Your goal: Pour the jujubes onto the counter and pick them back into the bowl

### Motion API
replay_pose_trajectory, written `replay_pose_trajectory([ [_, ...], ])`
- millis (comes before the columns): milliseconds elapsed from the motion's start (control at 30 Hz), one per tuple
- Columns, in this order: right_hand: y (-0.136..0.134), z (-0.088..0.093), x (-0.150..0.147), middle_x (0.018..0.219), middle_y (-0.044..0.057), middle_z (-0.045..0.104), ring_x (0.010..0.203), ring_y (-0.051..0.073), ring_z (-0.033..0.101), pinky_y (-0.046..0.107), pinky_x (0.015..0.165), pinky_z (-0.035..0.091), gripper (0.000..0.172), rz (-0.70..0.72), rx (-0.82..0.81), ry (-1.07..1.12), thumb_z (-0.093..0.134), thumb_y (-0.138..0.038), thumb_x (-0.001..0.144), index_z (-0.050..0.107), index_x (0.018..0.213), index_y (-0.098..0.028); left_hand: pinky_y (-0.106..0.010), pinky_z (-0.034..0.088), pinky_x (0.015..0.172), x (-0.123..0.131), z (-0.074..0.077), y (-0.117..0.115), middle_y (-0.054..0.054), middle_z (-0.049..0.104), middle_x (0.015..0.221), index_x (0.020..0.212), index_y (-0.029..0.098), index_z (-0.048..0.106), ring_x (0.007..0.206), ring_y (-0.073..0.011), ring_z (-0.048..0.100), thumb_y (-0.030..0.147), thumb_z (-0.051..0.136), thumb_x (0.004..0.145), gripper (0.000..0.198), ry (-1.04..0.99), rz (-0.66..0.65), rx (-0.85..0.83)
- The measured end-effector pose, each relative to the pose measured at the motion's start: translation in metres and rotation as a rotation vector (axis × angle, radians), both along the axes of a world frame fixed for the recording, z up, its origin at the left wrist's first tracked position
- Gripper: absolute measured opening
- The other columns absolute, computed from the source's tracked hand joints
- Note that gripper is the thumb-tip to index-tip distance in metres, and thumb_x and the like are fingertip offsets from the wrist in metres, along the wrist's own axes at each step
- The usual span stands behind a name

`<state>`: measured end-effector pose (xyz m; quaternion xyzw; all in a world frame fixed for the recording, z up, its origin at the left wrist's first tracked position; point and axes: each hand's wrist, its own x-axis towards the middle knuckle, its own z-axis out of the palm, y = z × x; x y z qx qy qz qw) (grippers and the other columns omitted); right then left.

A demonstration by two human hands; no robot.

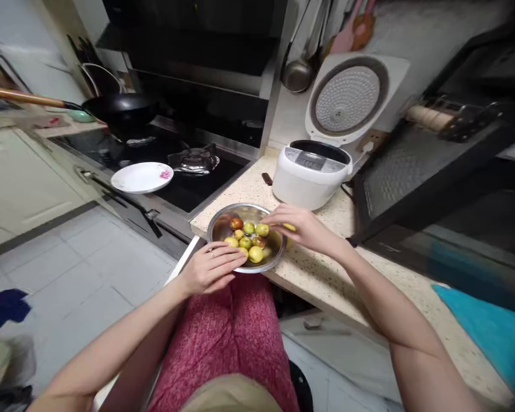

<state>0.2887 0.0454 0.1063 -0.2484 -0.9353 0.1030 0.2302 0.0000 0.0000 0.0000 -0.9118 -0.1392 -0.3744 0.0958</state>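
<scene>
A round, silvery metal bowl point(275, 249) sits between the two grips at the corner of the speckled beige bench point(321, 277), mouth facing up, its circular rim equally wide all round. Small, roundish yellow-green fruits point(256, 254), some browned, lie inside. The left grip point(208, 268) lays its fingers over the near-left rim, tips at the fruits; its thumb's hold cannot be told. The right grip point(302, 226) points leftward over the right rim, fingers bent; whether it clamps a fruit is unclear. Beyond the right grip, a white rice cooker point(306, 186) stands lid-up around a dark inner pot point(320, 149).
</scene>
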Motion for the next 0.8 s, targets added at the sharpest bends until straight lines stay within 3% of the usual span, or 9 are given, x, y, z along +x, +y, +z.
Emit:
replay_pose_trajectory([
  [200, 0.0, -0.014, 0.064, 0.102, 0.011, 0.076, 0.095, 0.027, 0.069, 0.043, 0.086, 0.054, 0.021, -0.37, 0.026, 0.055, 0.056, -0.026, 0.099, 0.075, 0.105, -0.02, -0.042, 0.048, 0.107, 0.0, 0.003, -0.003, -0.009, 0.073, 0.127, 0.146, 0.014, 0.048, 0.12, -0.0226, 0.067, 0.025, 0.05, 0.1, 0.047, -0.013, 0.022, -0.045],
  [367, -0.011, -0.038, 0.087, 0.1, 0.009, 0.076, 0.09, 0.026, 0.069, 0.036, 0.073, 0.052, 0.022, -0.605, -0.058, -0.039, 0.058, -0.035, 0.097, 0.075, 0.098, -0.021, -0.043, 0.048, 0.107, 0.0, 0.001, -0.001, -0.009, 0.073, 0.127, 0.148, 0.015, 0.047, 0.122, -0.0234, 0.066, 0.023, 0.049, 0.1, 0.049, -0.019, 0.024, -0.016],
  [533, -0.022, -0.051, 0.085, 0.095, 0.006, 0.076, 0.081, 0.024, 0.069, 0.033, 0.066, 0.048, 0.02, -0.675, -0.114, -0.12, 0.07, -0.042, 0.089, 0.074, 0.094, -0.023, -0.043, 0.05, 0.107, -0.002, -0.004, -0.001, -0.009, 0.073, 0.126, 0.147, 0.015, 0.048, 0.124, -0.0233, 0.065, 0.02, 0.049, 0.099, 0.048, -0.039, 0.028, 0.026],
  [667, -0.025, -0.061, 0.077, 0.09, 0.006, 0.075, 0.08, 0.025, 0.069, 0.032, 0.064, 0.046, 0.012, -0.701, -0.072, -0.149, 0.072, -0.032, 0.085, 0.07, 0.092, -0.023, -0.043, 0.05, 0.106, -0.003, -0.006, -0.001, -0.009, 0.073, 0.125, 0.145, 0.015, 0.051, 0.125, -0.0232, 0.064, 0.02, 0.049, 0.098, 0.047, -0.042, 0.027, 0.026],
  [800, -0.025, -0.063, 0.076, 0.086, 0.004, 0.075, 0.076, 0.023, 0.069, 0.033, 0.064, 0.048, 0.009, -0.717, -0.055, -0.044, 0.069, -0.026, 0.083, 0.069, 0.092, -0.022, -0.044, 0.051, 0.106, -0.002, -0.005, -0.001, -0.009, 0.073, 0.126, 0.144, 0.016, 0.051, 0.125, -0.0235, 0.064, 0.02, 0.049, 0.098, 0.046, -0.055, 0.033, 0.013],
])
